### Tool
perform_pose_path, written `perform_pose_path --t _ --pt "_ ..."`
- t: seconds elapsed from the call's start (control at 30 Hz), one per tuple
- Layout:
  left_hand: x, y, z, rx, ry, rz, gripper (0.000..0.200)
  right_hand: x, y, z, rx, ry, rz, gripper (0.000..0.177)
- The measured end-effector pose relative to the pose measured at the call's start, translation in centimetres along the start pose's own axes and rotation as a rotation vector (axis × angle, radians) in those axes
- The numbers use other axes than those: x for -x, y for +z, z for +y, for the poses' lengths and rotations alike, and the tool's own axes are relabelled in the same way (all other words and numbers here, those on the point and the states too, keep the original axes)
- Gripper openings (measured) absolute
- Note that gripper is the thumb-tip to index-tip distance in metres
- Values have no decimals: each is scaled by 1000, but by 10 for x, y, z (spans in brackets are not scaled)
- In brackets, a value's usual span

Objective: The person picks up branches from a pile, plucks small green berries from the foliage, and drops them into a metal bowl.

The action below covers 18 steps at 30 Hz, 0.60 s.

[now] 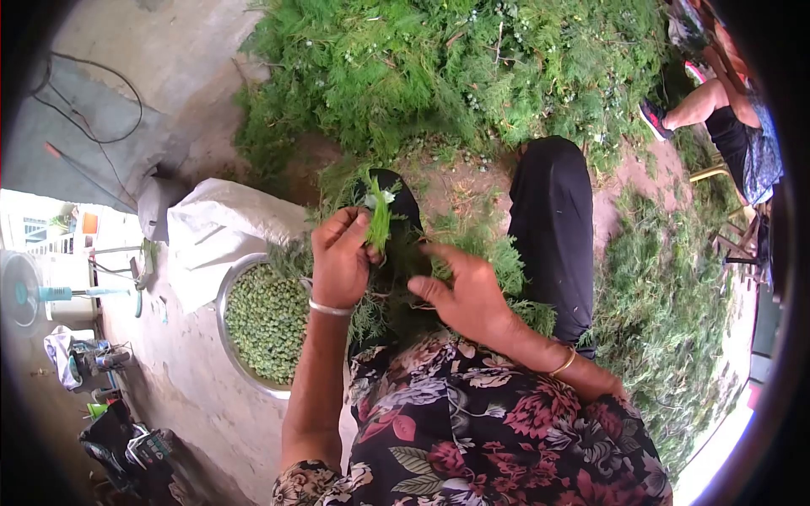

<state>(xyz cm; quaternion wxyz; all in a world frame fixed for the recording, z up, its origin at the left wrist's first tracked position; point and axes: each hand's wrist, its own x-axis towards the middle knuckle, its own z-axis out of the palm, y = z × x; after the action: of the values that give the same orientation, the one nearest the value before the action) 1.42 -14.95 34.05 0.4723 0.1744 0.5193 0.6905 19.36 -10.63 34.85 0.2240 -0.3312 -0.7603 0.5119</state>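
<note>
My left hand (339, 257), with a silver bangle at the wrist, is closed on a bright green evergreen sprig (381, 215) above my lap. Beside it, my right hand (464, 291) hangs over my lap with thumb and forefinger apart and nothing visible between them; its other fingers are partly hidden. Cut evergreen branches (510, 266) lie across my lap between the dark trouser legs. To the left of my left forearm stands a round metal basin (226, 341), filled with small green cones or berries (268, 320).
A large heap of evergreen branches (456, 76) lies ahead, and more cut greenery (658, 295) covers the ground at right. Behind the basin is a white sack (228, 223). Another person's leg (696, 110) shows at upper right. A fan (25, 291) stands far left.
</note>
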Motion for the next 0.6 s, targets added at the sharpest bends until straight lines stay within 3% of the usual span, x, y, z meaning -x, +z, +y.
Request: perform_pose_path --t 0.13,0.2,0.27,0.33,0.37,0.4,0.47,0.53,0.6 --pt "18 15 -3 -314 125 -20 11 -21 9 3 -157 -69 199 34" --pt "25 17 -8 -581 260 -56 9 -26 19 7 -618 1 217 27" --pt "32 22 -10 -620 280 -73 11 -25 21 6 -601 39 242 20" --pt "36 23 -13 -499 243 -49 11 -25 19 11 -530 -60 331 13" --pt "36 22 -17 -413 218 -49 10 -24 19 16 -446 73 289 13" --pt "36 22 -21 -409 219 -47 10 -24 21 23 -443 71 286 13" --pt "35 22 -26 211 -10 53 12 -22 27 43 -547 86 283 18" --pt "34 19 -26 267 -38 81 13 -20 33 59 -654 101 279 23" --pt "32 13 -30 517 -143 128 12 -16 31 53 -705 111 269 25"
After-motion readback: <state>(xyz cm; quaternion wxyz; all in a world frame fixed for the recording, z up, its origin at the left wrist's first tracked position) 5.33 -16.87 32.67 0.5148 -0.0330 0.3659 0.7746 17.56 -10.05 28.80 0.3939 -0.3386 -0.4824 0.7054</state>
